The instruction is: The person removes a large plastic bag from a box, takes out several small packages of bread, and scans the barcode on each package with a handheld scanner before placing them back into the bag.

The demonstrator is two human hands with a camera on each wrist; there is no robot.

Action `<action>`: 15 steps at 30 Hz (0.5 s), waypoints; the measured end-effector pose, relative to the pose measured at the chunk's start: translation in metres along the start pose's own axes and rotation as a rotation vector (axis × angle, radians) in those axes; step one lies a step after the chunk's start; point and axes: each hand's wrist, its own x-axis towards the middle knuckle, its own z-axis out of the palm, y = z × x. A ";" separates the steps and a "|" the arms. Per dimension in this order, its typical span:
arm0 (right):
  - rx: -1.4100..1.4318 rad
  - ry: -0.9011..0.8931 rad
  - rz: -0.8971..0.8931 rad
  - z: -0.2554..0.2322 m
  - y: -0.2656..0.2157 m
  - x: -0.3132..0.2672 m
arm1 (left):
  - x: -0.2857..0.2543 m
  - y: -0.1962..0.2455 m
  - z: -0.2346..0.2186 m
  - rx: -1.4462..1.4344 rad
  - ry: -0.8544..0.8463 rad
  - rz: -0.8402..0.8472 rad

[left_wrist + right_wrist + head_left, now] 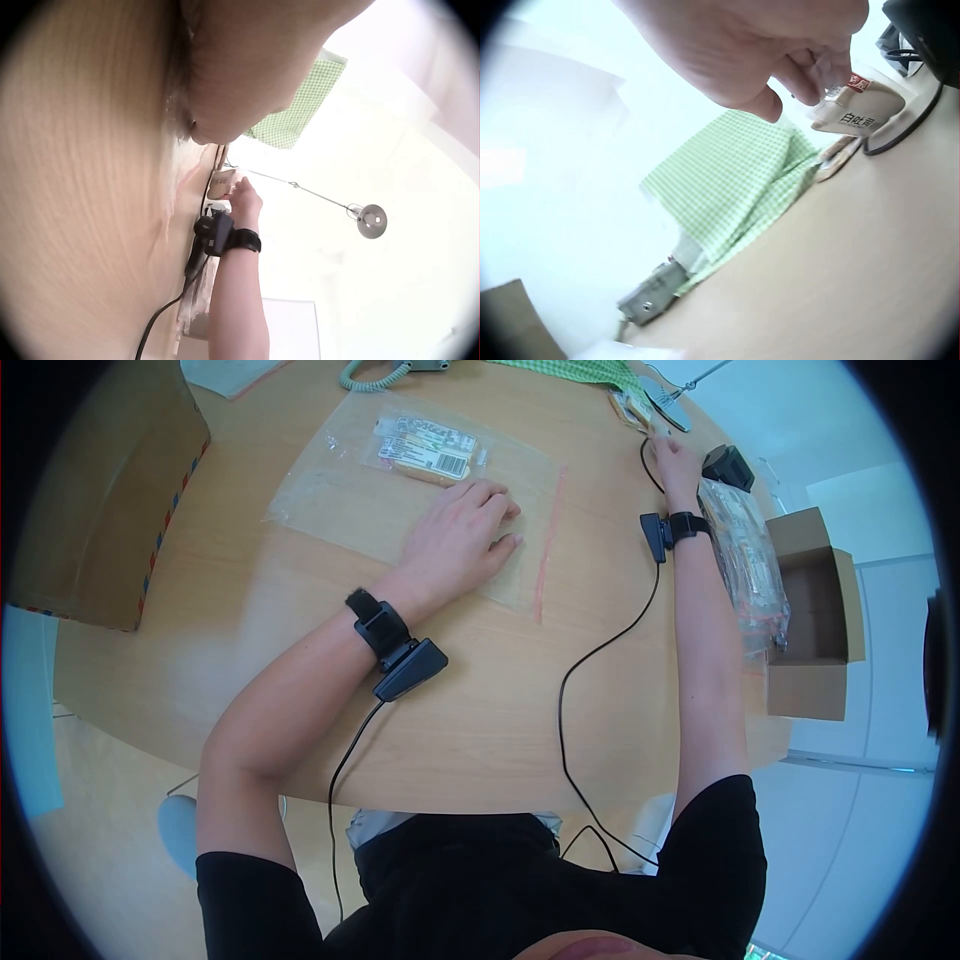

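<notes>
My left hand (460, 535) rests with loosely bent fingers on a clear plastic zip bag (330, 490), its fingertips close to a wrapped bread packet (430, 448) with a barcode label. The packet lies label up on the bag. At the far right of the table, my right hand (677, 465) pinches the wrapper of a white toast packet (866, 112) with red and black print. That packet is tilted, and a second packet (836, 161) lies just beyond it on the table. In the left wrist view, the same held packet (223, 184) shows beside the right fingers.
A large cardboard box (100, 480) stands at left; an open carton (815, 610) is at right beside a stack of clear bags (745, 560). Black cables cross the table. A green checked cloth (580, 370), a lamp base (668, 405) and a grey device (652, 296) sit at the back.
</notes>
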 end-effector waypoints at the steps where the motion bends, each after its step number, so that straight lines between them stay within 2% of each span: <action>1: 0.086 0.086 -0.005 -0.010 -0.011 -0.007 | 0.000 0.000 0.001 0.000 0.000 0.000; 4: 0.294 0.079 0.007 -0.044 -0.045 -0.034 | 0.000 -0.001 0.000 -0.006 -0.008 -0.007; 7: 1.030 -0.051 0.023 -0.057 -0.067 -0.066 | 0.002 -0.001 0.000 -0.009 0.005 -0.021; 10: 1.339 -0.331 0.269 -0.070 -0.075 -0.086 | 0.003 0.003 0.000 -0.057 0.029 -0.095; 15: 1.206 -0.716 0.239 -0.047 -0.066 -0.111 | 0.003 0.003 0.006 -0.161 0.081 -0.159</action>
